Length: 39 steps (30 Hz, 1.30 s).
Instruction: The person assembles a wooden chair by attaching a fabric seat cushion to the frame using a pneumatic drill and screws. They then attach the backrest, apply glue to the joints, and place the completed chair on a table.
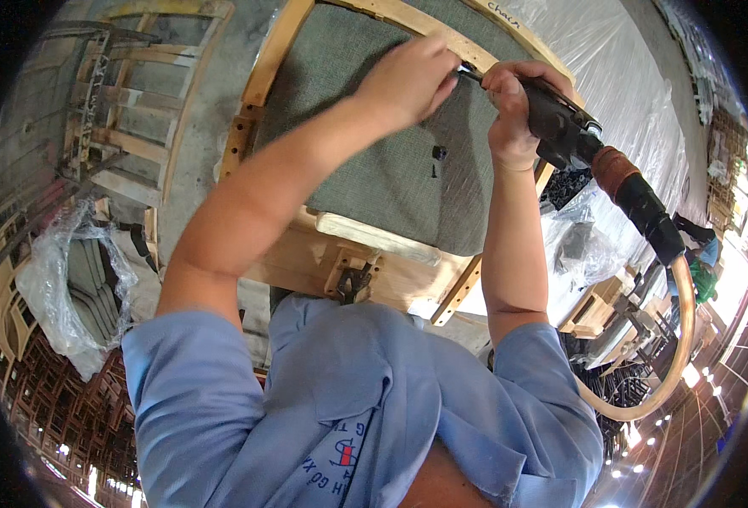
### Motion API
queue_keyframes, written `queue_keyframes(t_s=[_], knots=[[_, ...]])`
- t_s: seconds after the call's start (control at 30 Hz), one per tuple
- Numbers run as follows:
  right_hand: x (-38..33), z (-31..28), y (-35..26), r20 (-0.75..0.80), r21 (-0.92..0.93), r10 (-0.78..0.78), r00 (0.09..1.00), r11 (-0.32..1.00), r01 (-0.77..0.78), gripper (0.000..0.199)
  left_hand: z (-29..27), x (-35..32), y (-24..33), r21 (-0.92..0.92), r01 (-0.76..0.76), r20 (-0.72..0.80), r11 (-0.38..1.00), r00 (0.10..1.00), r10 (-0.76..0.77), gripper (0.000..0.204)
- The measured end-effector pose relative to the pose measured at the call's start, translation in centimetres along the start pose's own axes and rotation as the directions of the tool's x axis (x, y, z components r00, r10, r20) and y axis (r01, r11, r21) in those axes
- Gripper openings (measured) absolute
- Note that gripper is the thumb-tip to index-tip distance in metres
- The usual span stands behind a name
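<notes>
Driver (560, 127): up at the wooden frame's (276, 51) far rail, job looks midway!
Right hand (509, 110): fingers clamped round the driver.
Left hand (412, 80): curled near its tip; can't tell if pinching.
Panel (374, 190): 1 screw (433, 171), 1 dark piece (439, 153), loose, seemingly unfitted.

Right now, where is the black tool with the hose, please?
In the head view, the black tool is right of centre near the top, held in the right hand, with its tip near the left hand.
</notes>
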State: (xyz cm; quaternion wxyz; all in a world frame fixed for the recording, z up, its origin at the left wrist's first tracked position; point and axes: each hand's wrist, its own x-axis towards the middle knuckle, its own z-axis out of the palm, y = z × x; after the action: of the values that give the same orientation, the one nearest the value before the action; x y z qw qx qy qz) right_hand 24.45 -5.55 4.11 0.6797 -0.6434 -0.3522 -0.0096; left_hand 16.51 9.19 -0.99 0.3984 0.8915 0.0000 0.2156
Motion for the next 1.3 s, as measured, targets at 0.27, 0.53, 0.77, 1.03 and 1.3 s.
queue_keyframes(t_s=[0.27,0.53,0.77,1.03,1.3], knots=[[-0.1,0.6,-0.1,0.002,0.091,0.000,1.000,0.996,0.000,0.027,0.5,-7.0,7.4,0.042,0.229,0.181,0.973,0.956,-0.233,0.029],[0.5,0.6,-3.4,-0.078,0.025,0.072,0.994,0.997,-0.070,0.028,2.1,-7.9,8.0,0.128,0.190,0.070,0.973,0.977,-0.200,0.030],[-2.5,-4.1,-14.1,-0.172,0.330,-0.095,0.980,0.932,0.148,0.022,0.8,-8.7,9.3,0.129,0.305,0.098,0.944,0.943,-0.318,0.032],[-10.7,-7.3,-16.3,-0.268,0.304,0.069,0.961,0.953,0.016,0.023,1.3,-9.5,11.0,0.247,0.365,0.138,0.898,0.904,-0.406,0.018],[-11.8,-7.5,-17.4,-0.223,0.407,0.075,0.972,0.913,0.023,0.026,2.1,-11.3,11.3,0.250,0.289,0.073,0.924,0.946,-0.315,0.018]])
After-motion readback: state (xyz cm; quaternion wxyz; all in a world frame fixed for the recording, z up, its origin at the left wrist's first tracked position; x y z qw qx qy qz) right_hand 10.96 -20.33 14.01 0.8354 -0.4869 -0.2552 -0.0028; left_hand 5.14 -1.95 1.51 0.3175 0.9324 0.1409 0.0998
